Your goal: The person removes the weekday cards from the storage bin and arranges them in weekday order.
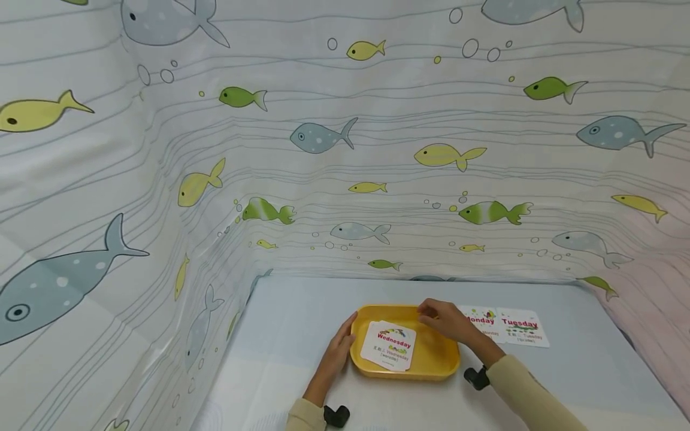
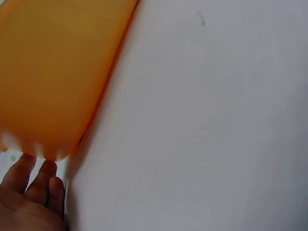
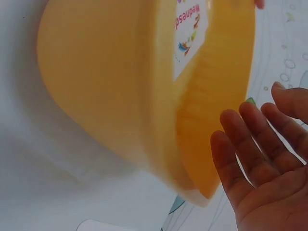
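A yellow tray (image 1: 438, 354) stands on the table with a small pile of white cards in its left part. The top card (image 1: 396, 346) reads Wednesday. My left hand (image 1: 335, 350) touches the tray's left end. In the left wrist view its fingertips (image 2: 48, 168) meet the outer wall, with the thumb hidden. Over the tray's back right part hovers my right hand (image 1: 447, 320). Its fingers (image 3: 257, 144) are loosely bent, and nothing shows between them in the right wrist view.
Right of the tray lie a Monday card (image 1: 480, 319) and a Tuesday card (image 1: 521, 328), side by side; the right arm partly covers Monday. A fish-patterned curtain (image 1: 377, 167) hangs behind the table and along both sides.
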`<state>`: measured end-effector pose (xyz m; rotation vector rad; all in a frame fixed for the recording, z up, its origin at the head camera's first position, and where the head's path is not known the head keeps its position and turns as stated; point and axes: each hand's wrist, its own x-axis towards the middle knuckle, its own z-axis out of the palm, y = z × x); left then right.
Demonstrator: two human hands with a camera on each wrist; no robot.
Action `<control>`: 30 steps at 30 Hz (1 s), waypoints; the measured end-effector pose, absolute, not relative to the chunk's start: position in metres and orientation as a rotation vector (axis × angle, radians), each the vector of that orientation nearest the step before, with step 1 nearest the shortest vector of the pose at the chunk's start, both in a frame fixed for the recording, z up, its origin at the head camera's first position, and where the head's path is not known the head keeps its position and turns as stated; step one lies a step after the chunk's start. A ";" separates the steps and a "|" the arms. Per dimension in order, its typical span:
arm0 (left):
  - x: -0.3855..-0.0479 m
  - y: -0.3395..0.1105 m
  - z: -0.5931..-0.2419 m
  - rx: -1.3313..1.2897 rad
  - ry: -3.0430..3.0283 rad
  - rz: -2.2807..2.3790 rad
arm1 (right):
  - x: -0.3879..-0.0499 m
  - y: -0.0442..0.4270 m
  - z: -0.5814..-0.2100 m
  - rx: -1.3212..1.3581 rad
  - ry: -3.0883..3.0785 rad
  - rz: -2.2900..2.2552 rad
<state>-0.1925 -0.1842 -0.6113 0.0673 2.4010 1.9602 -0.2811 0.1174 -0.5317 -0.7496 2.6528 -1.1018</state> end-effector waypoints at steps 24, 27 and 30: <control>-0.192 -0.185 -0.614 0.051 2.380 1.953 | -0.295 0.102 -0.549 -0.665 2.589 -1.065; -0.192 -0.185 -0.614 0.041 2.369 1.954 | -0.295 0.100 -0.551 -0.650 2.579 -1.065; -0.192 -0.186 -0.614 0.055 2.376 1.958 | -0.295 0.099 -0.550 -0.648 2.570 -1.062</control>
